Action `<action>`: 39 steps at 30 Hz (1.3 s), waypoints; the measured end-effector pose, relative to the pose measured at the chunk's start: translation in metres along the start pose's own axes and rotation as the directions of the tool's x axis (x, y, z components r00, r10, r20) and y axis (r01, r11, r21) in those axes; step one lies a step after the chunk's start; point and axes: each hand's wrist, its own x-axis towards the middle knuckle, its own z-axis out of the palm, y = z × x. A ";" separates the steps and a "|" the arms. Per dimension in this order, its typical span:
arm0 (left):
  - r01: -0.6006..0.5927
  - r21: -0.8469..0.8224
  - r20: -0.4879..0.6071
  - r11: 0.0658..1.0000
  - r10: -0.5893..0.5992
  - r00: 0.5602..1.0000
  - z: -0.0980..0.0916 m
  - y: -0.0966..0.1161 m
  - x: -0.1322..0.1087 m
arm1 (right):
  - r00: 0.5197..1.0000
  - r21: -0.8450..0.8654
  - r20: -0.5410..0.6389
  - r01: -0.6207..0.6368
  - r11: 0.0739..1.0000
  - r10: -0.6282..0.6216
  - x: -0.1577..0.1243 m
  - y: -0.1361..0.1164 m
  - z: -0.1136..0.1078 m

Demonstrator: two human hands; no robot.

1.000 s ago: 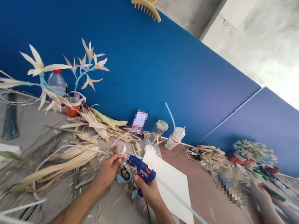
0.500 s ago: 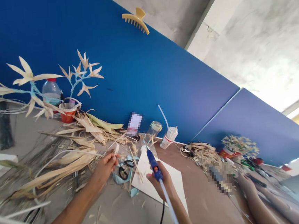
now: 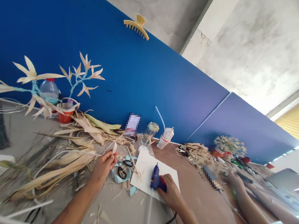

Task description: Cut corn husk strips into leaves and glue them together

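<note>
Pinching a small pale strip (image 3: pixel 114 148) between thumb and fingertips of the nearly closed left hand (image 3: pixel 105 163), tip upward, probably to leave most of the surface bare. Gripping a blue glue gun (image 3: pixel 156 177) with the curled right hand (image 3: pixel 172 190), nozzle aimed away, likely to hold the tip clear of skin. Holding that above or on a white sheet (image 3: pixel 143 164), perhaps to catch drips; cannot tell which. Trailing a long glue stick (image 3: pixel 148 213) from the gun toward the body, left of the right wrist. Facing black-handled scissors (image 3: pixel 123 177) and thin sticks (image 3: pixel 134 164) between the hands, likely obstacles to bringing them together. Left of the left hand, bordered by dried husks (image 3: pixel 78 163) with a white cord (image 3: pixel 51 157) across, easily snagged. Beyond both hands, backed by a clear jar (image 3: pixel 151 131) and a cup (image 3: pixel 165 140). Far right of the right hand, neighboured by another person's hand (image 3: pixel 235 183).
</note>
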 end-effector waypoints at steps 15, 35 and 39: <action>0.011 0.066 0.069 0.998 -0.016 0.998 0.000 -0.004 0.001 | 0.987 0.175 0.058 0.135 0.975 -0.147 0.077 -0.108 0.032; -0.001 0.125 0.124 0.992 -0.015 0.992 0.004 -0.001 -0.003 | 0.971 -0.044 0.122 0.211 0.976 -0.205 0.092 -0.115 0.082; 0.020 0.119 0.106 0.993 -0.033 0.994 0.004 -0.001 -0.004 | 0.978 0.156 -0.027 0.206 0.966 -0.205 0.092 -0.109 0.078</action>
